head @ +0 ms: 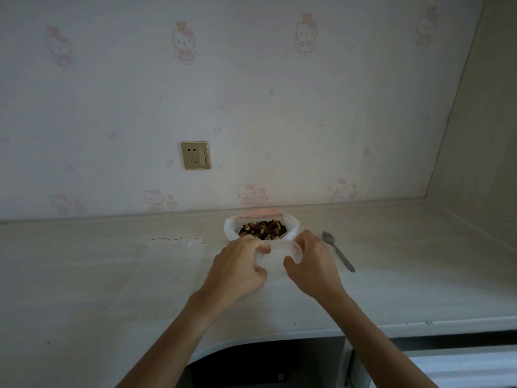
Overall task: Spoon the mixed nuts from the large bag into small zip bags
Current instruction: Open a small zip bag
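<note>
Both hands grip one small clear zip bag [275, 261] between them, near the middle of the desk [112, 289]. The left hand [237, 268] pinches its left side with curled fingers; the right hand [310, 264] pinches its right side, thumb in front. Whether the small bag's mouth is open cannot be told. Just behind it, touching or nearly so, the large bag [261, 228] stands near the desk's back edge, its white rim rolled down and the mixed nuts [263, 229] showing dark and tan inside. A metal spoon [337, 250] lies flat on the desk just right of the right hand, bowl toward the wall. Left of the hands lie more clear zip bags [179, 243] with a red seal line. A wall socket [195, 155] sits above the desk's back edge.
</note>
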Available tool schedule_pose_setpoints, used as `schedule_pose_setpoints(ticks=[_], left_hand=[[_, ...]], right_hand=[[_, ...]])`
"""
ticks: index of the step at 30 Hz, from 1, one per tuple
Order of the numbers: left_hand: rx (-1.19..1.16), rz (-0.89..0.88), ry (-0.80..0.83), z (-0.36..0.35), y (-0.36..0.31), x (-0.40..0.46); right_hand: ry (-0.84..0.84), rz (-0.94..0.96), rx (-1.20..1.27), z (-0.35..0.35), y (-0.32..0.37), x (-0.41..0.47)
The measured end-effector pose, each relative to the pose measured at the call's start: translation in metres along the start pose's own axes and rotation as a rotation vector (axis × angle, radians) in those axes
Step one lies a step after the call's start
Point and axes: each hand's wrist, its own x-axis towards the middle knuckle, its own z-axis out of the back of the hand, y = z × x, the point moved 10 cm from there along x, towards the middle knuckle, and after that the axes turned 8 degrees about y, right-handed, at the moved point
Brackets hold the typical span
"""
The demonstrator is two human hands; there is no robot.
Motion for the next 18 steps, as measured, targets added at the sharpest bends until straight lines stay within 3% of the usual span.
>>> schedule_pose_setpoints(ticks=[3,6,13,18], left_hand=[[-0.098,0.044,0.079,-0.003,0.007,0.006],[-0.162,0.059,0.085,-0.004,0.009,0.009],[-0.174,0.059,0.118,-0.009,0.016,0.012],[0.12,0.018,0.166,-0.005,0.011,0.013]], right_hand=[[-0.01,0.295,-0.119,0.001,0.029,-0.005],[0.029,0.451,-0.193,-0.006,0.046,-0.012],[0.355,0.219,-0.348,-0.031,0.031,0.007],[0.453,0.201,-0.481,-0.042,0.027,0.01]])
